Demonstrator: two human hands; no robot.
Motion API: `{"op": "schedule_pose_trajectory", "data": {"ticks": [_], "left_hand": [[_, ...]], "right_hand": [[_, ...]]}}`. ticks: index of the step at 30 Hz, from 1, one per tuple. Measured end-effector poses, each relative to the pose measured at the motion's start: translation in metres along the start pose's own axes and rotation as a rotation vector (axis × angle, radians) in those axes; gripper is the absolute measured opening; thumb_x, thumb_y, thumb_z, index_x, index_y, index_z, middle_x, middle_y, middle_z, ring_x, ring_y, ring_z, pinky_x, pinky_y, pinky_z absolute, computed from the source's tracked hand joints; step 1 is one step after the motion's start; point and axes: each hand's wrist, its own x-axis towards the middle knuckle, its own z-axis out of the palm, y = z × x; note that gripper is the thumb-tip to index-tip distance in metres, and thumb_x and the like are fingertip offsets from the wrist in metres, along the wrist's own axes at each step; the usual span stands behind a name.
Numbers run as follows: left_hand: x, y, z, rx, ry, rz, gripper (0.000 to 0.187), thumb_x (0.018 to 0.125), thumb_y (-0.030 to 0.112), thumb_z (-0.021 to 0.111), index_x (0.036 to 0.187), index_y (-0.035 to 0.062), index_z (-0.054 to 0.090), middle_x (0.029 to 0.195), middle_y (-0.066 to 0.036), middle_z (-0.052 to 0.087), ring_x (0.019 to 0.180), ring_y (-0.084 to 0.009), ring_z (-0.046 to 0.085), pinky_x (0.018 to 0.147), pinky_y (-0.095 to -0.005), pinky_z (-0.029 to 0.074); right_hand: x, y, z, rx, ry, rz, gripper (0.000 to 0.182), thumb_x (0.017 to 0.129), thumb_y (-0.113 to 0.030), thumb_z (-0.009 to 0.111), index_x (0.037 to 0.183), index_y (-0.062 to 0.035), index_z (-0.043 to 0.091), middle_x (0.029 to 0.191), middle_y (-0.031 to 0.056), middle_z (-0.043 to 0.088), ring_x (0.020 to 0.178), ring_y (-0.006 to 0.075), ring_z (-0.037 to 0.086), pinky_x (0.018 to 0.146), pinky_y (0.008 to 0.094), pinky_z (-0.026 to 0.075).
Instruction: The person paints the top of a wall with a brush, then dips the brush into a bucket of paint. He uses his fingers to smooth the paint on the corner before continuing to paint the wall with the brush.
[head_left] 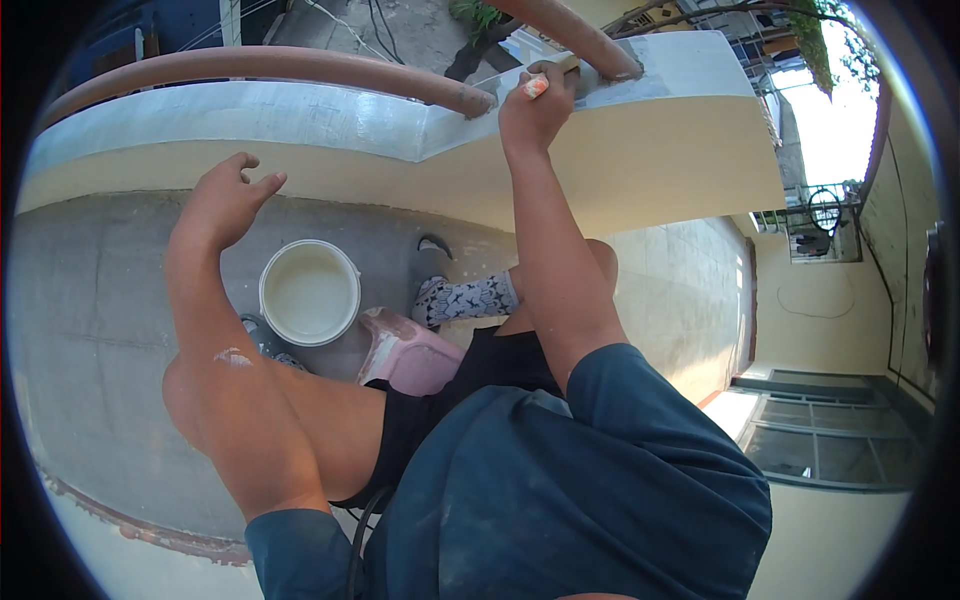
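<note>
My right hand (538, 105) is wrapped round a brush (537, 87) with an orange and white handle end. The brush's head, partly hidden by my fingers, is at the top of the low wall (660, 75), close to the foot of a brown pipe rail (590, 45). On the other side, my left hand (232, 198) hangs in the air with its fingers apart and holds nothing. Below it and to its right, a white bucket (310, 292) with pale liquid inside stands on the grey floor.
A pink plastic stool (415, 355) is beneath me, beside the bucket. A second curved pipe rail (270, 65) runs along the wall top at the left. My feet in grey slippers (432, 262) are on either side of the bucket. A window (830, 430) is at the right.
</note>
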Motion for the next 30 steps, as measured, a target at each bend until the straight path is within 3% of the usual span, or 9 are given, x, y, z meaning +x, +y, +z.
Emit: {"op": "schedule_pose_trajectory", "data": {"ticks": [5,9,11,14,18,19,21,28,30], "left_hand": [[-0.001,0.001,0.000,0.012,-0.008,-0.004,0.062,0.086,0.041,0.060,0.131,-0.0010,0.049,0.125,-0.025,0.056,0.116,-0.0355,0.055,0.097,-0.0401,0.044],[-0.005,0.000,-0.001,0.030,0.002,-0.032,0.063,0.086,0.041,0.061,0.131,-0.0011,0.049,0.125,-0.025,0.055,0.116,-0.0355,0.055,0.097,-0.0397,0.044],[-0.007,-0.003,-0.001,0.027,0.007,-0.043,0.063,0.086,0.041,0.061,0.131,-0.0011,0.049,0.125,-0.026,0.055,0.116,-0.0355,0.055,0.097,-0.0396,0.044],[-0.007,-0.002,0.000,0.017,0.021,-0.047,0.063,0.086,0.041,0.061,0.131,-0.0012,0.049,0.124,-0.026,0.056,0.116,-0.0356,0.056,0.097,-0.0396,0.044],[-0.005,-0.003,0.002,0.019,0.000,0.008,0.063,0.086,0.042,0.061,0.131,-0.0011,0.049,0.123,-0.026,0.056,0.114,-0.0358,0.056,0.096,-0.0397,0.044],[-0.005,-0.003,0.003,0.020,-0.003,0.011,0.063,0.086,0.042,0.061,0.131,-0.0011,0.049,0.123,-0.027,0.056,0.114,-0.0358,0.056,0.096,-0.0397,0.044],[-0.004,-0.003,0.002,0.020,-0.004,0.009,0.063,0.086,0.042,0.061,0.130,-0.0011,0.049,0.123,-0.027,0.056,0.114,-0.0359,0.056,0.096,-0.0396,0.044],[-0.003,-0.004,0.004,0.044,-0.012,-0.002,0.063,0.086,0.042,0.061,0.131,-0.0013,0.048,0.122,-0.027,0.057,0.113,-0.0356,0.057,0.095,-0.0391,0.044],[-0.003,-0.003,0.005,0.042,-0.013,-0.004,0.063,0.086,0.042,0.061,0.131,-0.0014,0.048,0.122,-0.026,0.057,0.113,-0.0355,0.057,0.095,-0.0392,0.044]], "right_hand": [[-0.018,-0.008,-0.037,0.044,0.052,0.017,0.015,0.074,0.006,0.060,0.086,-0.0001,0.055,0.102,0.0211,0.050,0.091,0.0420,0.054,0.079,0.0473,0.044],[-0.033,-0.012,-0.052,0.013,0.149,-0.084,0.013,0.076,0.005,0.061,0.087,-0.0005,0.055,0.102,0.0212,0.053,0.091,0.0403,0.055,0.079,0.0471,0.045],[-0.039,-0.015,-0.053,0.076,0.135,0.001,0.011,0.076,0.003,0.063,0.082,0.0005,0.054,0.091,0.0137,0.055,0.082,0.0312,0.058,0.075,0.0399,0.046],[-0.033,-0.017,-0.041,0.198,0.045,-0.042,0.011,0.076,0.002,0.063,0.082,0.0005,0.054,0.090,0.0130,0.055,0.082,0.0308,0.058,0.075,0.0403,0.046],[-0.020,-0.014,-0.034,0.072,0.033,-0.005,0.011,0.077,0.002,0.063,0.082,0.0010,0.054,0.089,0.0124,0.055,0.082,0.0291,0.058,0.074,0.0372,0.046],[-0.020,-0.013,-0.038,0.072,0.038,-0.006,0.011,0.077,0.002,0.063,0.082,0.0010,0.054,0.089,0.0124,0.055,0.082,0.0291,0.058,0.074,0.0372,0.046],[-0.023,-0.010,-0.051,0.122,0.095,-0.014,0.010,0.075,0.005,0.062,0.081,0.0015,0.054,0.097,0.0200,0.055,0.087,0.0390,0.057,0.075,0.0433,0.046],[-0.037,-0.022,-0.071,0.187,0.144,0.040,0.010,0.076,0.005,0.062,0.082,0.0017,0.055,0.086,0.0193,0.057,0.085,0.0357,0.058,0.076,0.0436,0.046],[-0.038,-0.021,-0.062,0.265,0.069,0.030,0.010,0.076,0.005,0.062,0.082,0.0016,0.055,0.088,0.0198,0.057,0.084,0.0377,0.058,0.076,0.0437,0.046]]}}
